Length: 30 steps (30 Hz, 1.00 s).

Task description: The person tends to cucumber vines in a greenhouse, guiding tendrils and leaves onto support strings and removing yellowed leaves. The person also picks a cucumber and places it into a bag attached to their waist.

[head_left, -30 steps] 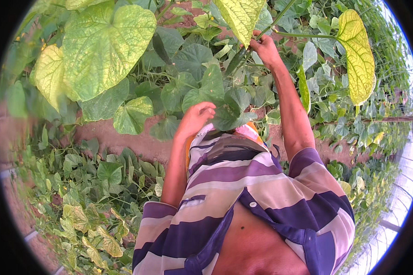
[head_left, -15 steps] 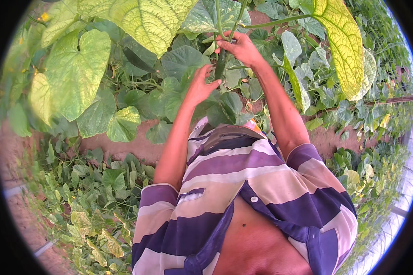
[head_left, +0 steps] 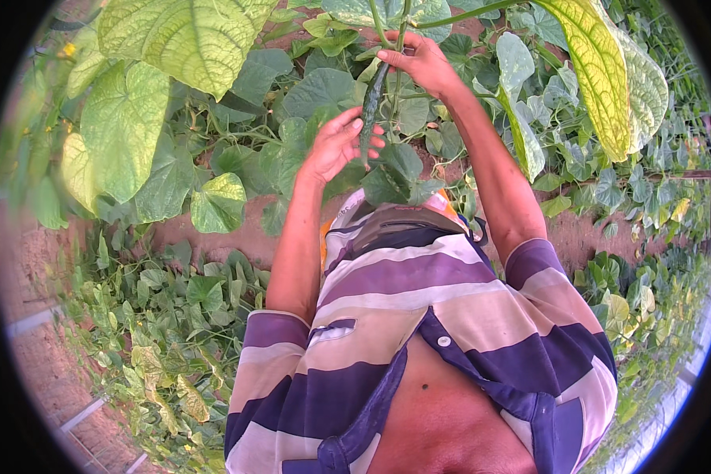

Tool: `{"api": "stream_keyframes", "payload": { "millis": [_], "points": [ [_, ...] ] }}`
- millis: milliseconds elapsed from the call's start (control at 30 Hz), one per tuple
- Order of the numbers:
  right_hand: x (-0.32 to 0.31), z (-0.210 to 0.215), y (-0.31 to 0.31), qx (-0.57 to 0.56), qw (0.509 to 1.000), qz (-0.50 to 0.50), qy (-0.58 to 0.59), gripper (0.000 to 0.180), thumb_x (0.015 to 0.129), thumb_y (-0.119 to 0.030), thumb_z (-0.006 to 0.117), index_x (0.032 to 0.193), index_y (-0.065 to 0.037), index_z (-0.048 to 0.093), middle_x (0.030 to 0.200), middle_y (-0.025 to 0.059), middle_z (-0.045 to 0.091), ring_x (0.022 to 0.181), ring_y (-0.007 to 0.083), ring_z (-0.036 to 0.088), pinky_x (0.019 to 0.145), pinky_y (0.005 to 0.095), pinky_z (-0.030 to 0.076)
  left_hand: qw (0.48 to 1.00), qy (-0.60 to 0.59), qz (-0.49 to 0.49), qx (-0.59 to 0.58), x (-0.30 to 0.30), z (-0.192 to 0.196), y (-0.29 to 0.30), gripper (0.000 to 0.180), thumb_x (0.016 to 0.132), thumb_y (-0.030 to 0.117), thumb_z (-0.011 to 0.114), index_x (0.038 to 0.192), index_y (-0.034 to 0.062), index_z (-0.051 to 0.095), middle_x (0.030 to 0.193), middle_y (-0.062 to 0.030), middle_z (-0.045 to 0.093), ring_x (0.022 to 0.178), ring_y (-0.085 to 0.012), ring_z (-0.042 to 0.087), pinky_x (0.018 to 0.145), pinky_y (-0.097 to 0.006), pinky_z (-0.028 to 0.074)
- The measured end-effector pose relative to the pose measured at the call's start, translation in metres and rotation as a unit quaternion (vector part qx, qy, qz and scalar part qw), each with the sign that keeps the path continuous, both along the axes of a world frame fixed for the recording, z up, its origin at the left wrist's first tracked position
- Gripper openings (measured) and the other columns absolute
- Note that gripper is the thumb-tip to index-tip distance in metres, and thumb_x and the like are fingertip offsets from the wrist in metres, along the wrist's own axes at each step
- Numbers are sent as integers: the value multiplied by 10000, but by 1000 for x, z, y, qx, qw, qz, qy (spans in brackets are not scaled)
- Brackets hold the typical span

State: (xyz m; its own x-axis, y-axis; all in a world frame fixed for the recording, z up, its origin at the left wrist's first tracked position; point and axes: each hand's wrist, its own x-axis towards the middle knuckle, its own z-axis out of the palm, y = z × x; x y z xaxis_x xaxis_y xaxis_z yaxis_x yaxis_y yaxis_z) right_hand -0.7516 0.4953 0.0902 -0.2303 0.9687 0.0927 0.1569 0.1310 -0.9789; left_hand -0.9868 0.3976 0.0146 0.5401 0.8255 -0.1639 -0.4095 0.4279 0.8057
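Observation:
A slender dark green cucumber (head_left: 373, 107) hangs tip down among the vines, its skin bumpy. At its top, my right hand (head_left: 425, 65) is closed with thumb and fingers around the stem end, beside the upright green vine stem (head_left: 404, 30). Lower down, my left hand (head_left: 336, 148) is curled round the cucumber's lower half. Its thumb lies on the near left side, and its fingertips show behind and to the right of the fruit. Exactly what the right fingertips pinch is partly hidden.
Large yellowing leaves (head_left: 186, 39) hang at the upper left, and another yellow leaf (head_left: 596, 75) droops at the upper right. Green leaves (head_left: 320, 93) crowd behind my hands. Bare reddish soil (head_left: 253, 229) runs between the rows, with lower plants (head_left: 201, 292) at the left.
The cucumber has come into fuller view, its lower end now swung slightly left. My left hand has moved down and turned its fingers behind it. My right hand has shifted slightly up.

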Motion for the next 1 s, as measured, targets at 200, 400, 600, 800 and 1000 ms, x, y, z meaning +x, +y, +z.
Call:
{"api": "stream_keyframes", "payload": {
  "millis": [200,400,600,800,1000],
  "points": [
    [-4,-5,4,-16,997,31,66,393,908,-151,812,1228,8,649,961,43,711,842,114,652,740,279,547,989,124,76,30,19,17,2,449,1066,374,578,1322,9,530,1108,-137,701,968,-250,715,852,-391,581],
    [-19,-13,-2,-39,991,33,120,315,922,-91,784,1198,-6,658,926,39,719,846,112,668,729,280,549,923,330,138,142,40,34,20,437,988,371,703,1221,23,580,880,-15,647,721,-112,595,660,-304,483],
    [-8,-16,3,-39,990,53,121,335,911,-53,787,1197,28,632,879,60,733,785,133,707,720,299,582,823,422,176,337,32,11,37,405,960,421,717,1036,37,611,694,-76,591,613,-233,597,600,-403,482],
    [1,-16,7,-76,984,77,141,307,919,-56,778,1175,20,626,902,62,731,839,180,749,746,308,596,726,541,7,424,-14,49,63,527,875,538,750,1043,45,675,844,-195,689,792,-342,689,726,-430,523],
    [-4,8,3,-75,996,17,41,351,984,-149,731,1261,22,600,950,18,677,857,126,720,765,247,567,811,447,-334,177,-30,32,-10,502,1012,484,605,1336,102,563,977,-36,662,766,-191,640,705,-376,517]
  ]
}}
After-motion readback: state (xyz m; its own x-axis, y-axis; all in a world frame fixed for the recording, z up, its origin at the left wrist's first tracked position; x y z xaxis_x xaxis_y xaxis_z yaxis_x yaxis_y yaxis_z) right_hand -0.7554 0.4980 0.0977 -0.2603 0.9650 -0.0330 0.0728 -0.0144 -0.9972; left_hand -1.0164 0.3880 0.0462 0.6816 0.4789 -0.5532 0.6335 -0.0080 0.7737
